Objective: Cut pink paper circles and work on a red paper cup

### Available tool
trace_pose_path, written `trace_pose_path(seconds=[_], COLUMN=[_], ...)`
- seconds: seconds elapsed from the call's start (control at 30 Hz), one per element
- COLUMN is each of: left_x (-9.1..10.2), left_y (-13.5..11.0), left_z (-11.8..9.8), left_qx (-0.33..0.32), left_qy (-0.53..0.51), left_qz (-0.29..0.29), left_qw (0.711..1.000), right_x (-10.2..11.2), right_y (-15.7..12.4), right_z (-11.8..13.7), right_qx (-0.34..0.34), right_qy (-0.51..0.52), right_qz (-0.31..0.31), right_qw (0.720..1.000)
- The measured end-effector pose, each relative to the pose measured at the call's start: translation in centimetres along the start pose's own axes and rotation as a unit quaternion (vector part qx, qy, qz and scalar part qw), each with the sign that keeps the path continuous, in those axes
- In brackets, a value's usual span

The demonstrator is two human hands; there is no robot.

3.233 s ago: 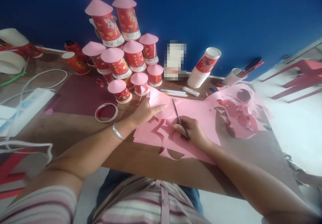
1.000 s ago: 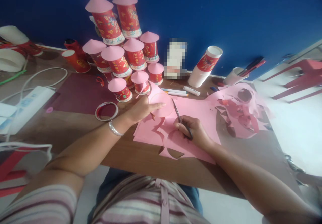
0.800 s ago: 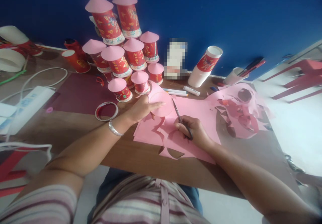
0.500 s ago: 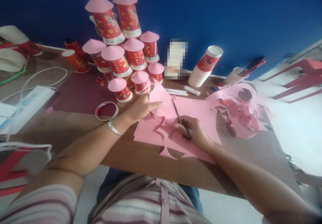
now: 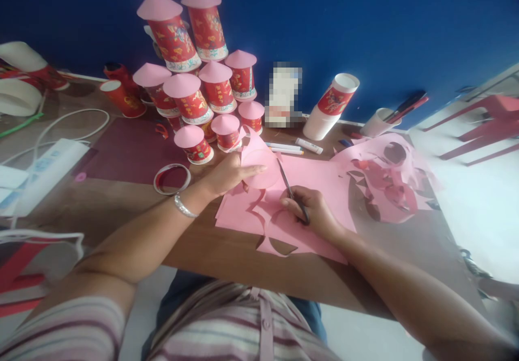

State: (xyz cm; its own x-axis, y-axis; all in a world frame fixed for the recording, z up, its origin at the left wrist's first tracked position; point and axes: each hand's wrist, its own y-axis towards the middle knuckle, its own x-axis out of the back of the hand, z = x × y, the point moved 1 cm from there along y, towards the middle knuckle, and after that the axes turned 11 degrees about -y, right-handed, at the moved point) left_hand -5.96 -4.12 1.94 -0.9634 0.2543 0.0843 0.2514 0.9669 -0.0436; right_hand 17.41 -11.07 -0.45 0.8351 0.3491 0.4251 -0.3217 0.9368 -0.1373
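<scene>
Hands [image 5: 310,209] scissoring [image 5: 288,187] pink paper [image 5: 320,180] (cups [image 5: 190,101] behind)

We see pink paper [image 5: 320,180], red patterned cups [image 5: 190,104] with pink cone lids, a blue wall [image 5: 365,26], and a striped pink-and-grey shirt [image 5: 243,328].
</scene>
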Motion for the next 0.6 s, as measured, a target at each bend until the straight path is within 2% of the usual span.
trace_pose_path(seconds=[0.3,0.47,0.6], left_x=[-0.1,-0.2,-0.2], left_y=[0.0,0.7,0.8], left_z=[-0.1,0.7,1.3], left_qx=[-0.005,-0.073,-0.089], left_qy=[-0.017,-0.038,-0.031], left_qz=[0.011,0.015,0.002], left_qw=[1.000,0.997,0.996], right_x=[0.0,0.0,-0.2], right_y=[-0.1,-0.1,0.0], right_z=[0.1,0.0,-0.3], right_qx=[0.004,-0.005,-0.007], right_qy=[0.007,0.012,0.010], right_qz=[0.002,0.006,0.005], right_qw=[1.000,1.000,1.000])
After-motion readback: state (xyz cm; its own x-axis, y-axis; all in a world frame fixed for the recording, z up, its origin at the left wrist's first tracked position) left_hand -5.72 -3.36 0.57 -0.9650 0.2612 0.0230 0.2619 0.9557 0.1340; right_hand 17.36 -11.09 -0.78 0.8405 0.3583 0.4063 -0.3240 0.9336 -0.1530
